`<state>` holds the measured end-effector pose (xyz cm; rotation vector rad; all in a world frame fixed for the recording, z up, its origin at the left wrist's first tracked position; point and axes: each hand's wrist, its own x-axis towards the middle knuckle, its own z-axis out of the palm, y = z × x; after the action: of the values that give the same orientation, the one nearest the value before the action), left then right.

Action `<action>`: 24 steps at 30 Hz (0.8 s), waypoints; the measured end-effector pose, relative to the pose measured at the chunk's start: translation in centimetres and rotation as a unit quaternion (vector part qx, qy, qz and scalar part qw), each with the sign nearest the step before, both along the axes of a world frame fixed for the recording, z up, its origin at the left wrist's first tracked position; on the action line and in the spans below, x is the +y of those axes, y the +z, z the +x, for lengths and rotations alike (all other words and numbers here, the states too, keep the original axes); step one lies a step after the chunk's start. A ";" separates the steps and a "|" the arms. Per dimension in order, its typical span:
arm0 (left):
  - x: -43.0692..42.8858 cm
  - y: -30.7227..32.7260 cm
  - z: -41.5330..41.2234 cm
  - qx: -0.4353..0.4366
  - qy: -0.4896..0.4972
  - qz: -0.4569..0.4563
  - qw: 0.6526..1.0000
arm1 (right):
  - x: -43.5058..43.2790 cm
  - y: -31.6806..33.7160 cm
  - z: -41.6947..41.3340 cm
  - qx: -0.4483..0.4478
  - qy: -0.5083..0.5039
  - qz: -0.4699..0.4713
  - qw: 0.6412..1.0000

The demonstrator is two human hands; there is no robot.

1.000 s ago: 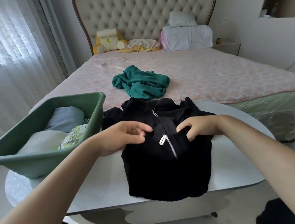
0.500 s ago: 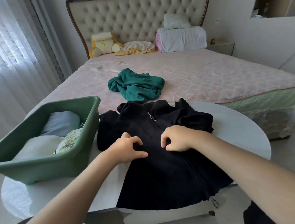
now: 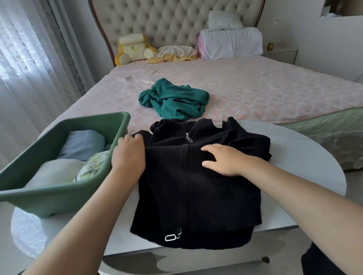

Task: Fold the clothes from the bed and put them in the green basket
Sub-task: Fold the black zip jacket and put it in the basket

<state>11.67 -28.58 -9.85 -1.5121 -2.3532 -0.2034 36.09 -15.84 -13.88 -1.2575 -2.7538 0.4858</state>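
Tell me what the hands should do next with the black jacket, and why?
Probably fold the left sleeve in across the front. The black jacket lies flat and zipped on the table, the left hand grips that sleeve beside the green basket, and the right hand presses flat on the chest, pinning it.

Both bare forearms reach forward. The left hand [image 3: 128, 155] is palm down, its fingers curled on the edge of the black jacket [image 3: 193, 190]. The right hand [image 3: 223, 160], apart from it, lies flat with straight fingers pointing toward it.
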 end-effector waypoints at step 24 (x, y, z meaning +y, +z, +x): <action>1.3 -3.1 3.4 -0.280 -0.240 -0.195 0.909 | -1.4 2.3 -1.1 -0.049 0.027 -0.028 0.998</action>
<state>15.09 -27.27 -12.93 -2.5117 -2.4784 -0.3344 34.97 -17.20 -11.55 -1.2547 -2.8813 0.5233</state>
